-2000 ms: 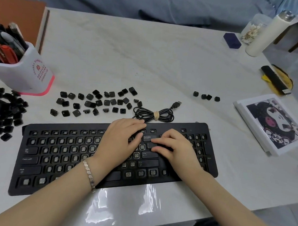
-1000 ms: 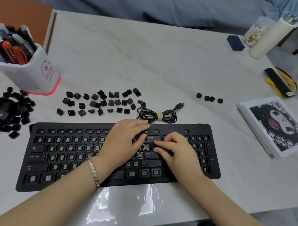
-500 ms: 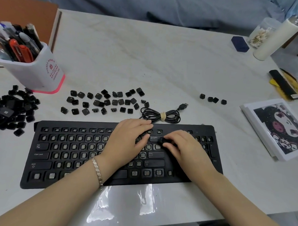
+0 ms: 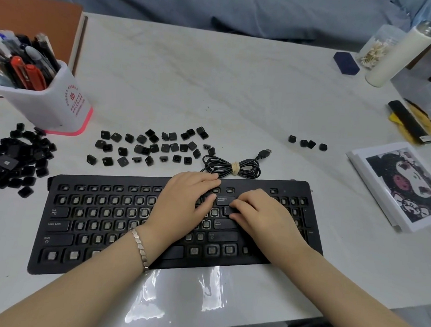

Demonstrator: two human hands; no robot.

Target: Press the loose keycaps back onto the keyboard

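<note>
A black keyboard (image 4: pixel 104 233) lies in front of me with most keycaps off, bare switch posts showing. Backspace, Enter, Shift, Tab and Caps Lock caps sit in place. My left hand (image 4: pixel 184 201) rests flat on the keyboard's middle right, fingers stretched toward the top row. My right hand (image 4: pixel 259 213) lies beside it, fingertips pressing a black keycap (image 4: pixel 228 210) just below Backspace. Loose keycaps (image 4: pixel 149 146) are spread behind the keyboard, a heap of keycaps (image 4: pixel 16 156) lies at far left, and a short row of keycaps (image 4: pixel 306 142) at right.
The keyboard's coiled USB cable (image 4: pixel 231 166) lies just behind it. A white pen holder (image 4: pixel 48 101) stands at back left. A picture card (image 4: pixel 402 184) sits at right, with a white bottle (image 4: pixel 396 54), a jar, a blue box (image 4: pixel 346 63) and a black-yellow tool (image 4: pixel 410 122) farther back.
My right hand's fingers shifted slightly up onto the key position below Backspace, where a keycap now sits. The left hand stayed in place. The camera view drifted a little.
</note>
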